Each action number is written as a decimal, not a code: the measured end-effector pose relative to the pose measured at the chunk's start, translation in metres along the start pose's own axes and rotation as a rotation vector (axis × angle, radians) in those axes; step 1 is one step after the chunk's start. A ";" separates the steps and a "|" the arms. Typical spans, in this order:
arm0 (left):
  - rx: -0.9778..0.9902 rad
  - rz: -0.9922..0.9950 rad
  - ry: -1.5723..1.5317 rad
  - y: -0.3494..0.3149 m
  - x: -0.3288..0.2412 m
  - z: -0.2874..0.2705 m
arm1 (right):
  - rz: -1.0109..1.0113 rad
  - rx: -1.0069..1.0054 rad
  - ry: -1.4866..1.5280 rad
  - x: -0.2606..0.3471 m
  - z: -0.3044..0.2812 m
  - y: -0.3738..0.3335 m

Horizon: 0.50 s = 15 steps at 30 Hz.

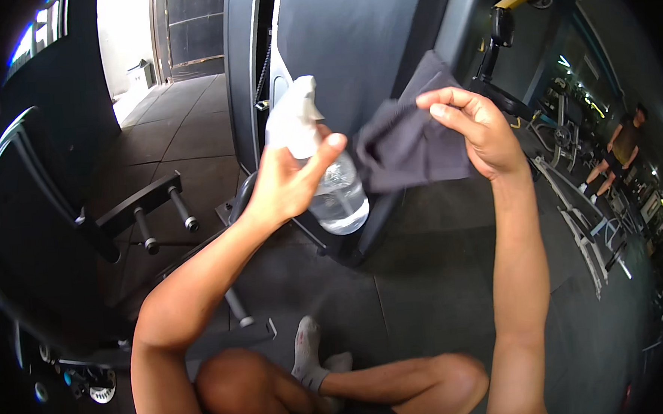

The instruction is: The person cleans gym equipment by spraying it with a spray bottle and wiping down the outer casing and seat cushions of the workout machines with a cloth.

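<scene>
In my left hand (289,179) is a clear spray bottle (340,199) with a white trigger head, gripped round its neck. Clear liquid shows inside, and the bottle leans with its base toward the lower right. A dark grey cloth (411,143) hangs from my right hand (481,128), pinched between thumb and fingers, its folds spreading leftward. Bottle and cloth are close together, with a narrow gap between them. Right behind both stands a tall dark machine panel (346,49).
A gym machine with short pegs (145,224) stands at the left. Weight equipment (587,223) lines the right, where another person (624,143) is in the distance. My crossed legs (400,379) rest on the dark floor. A white bin (139,74) sits near the far doorway.
</scene>
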<state>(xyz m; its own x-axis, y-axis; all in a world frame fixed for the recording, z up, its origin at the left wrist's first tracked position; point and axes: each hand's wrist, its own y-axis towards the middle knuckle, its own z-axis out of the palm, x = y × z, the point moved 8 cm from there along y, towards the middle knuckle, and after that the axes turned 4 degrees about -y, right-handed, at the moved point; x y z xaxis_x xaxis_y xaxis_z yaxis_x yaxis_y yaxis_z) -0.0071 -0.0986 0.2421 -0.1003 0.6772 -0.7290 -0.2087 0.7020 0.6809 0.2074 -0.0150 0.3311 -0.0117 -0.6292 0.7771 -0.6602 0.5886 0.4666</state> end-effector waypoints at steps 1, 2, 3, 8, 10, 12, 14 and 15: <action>-0.012 -0.021 -0.020 0.011 0.011 -0.017 | 0.036 0.113 -0.059 -0.004 0.003 0.015; -0.016 0.032 -0.043 0.022 0.002 -0.026 | 0.074 0.219 -0.120 -0.007 0.006 0.027; -0.035 -0.048 -0.076 0.034 0.008 -0.036 | 0.104 0.322 -0.247 -0.003 0.012 0.035; -0.130 -0.058 -0.154 0.092 0.005 -0.067 | 0.089 0.735 -0.441 -0.024 0.049 0.039; -0.091 -0.058 -0.180 0.117 -0.021 -0.044 | 0.188 0.863 -0.453 -0.026 0.034 0.018; -0.018 -0.001 -0.207 0.149 -0.045 -0.022 | 0.369 0.885 -0.406 -0.021 -0.009 -0.007; 0.090 0.049 -0.120 0.178 -0.084 0.003 | 0.539 0.804 -0.352 -0.001 -0.066 -0.034; 0.036 0.018 -0.165 0.189 -0.109 0.013 | 0.660 0.785 -0.355 0.010 -0.093 -0.053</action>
<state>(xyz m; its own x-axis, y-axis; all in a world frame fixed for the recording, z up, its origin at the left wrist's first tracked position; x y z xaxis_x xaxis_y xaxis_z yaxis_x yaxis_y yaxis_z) -0.0224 -0.0372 0.4514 0.0585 0.7144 -0.6973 -0.1735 0.6951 0.6976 0.3124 -0.0052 0.3533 -0.6742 -0.4925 0.5504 -0.7385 0.4556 -0.4970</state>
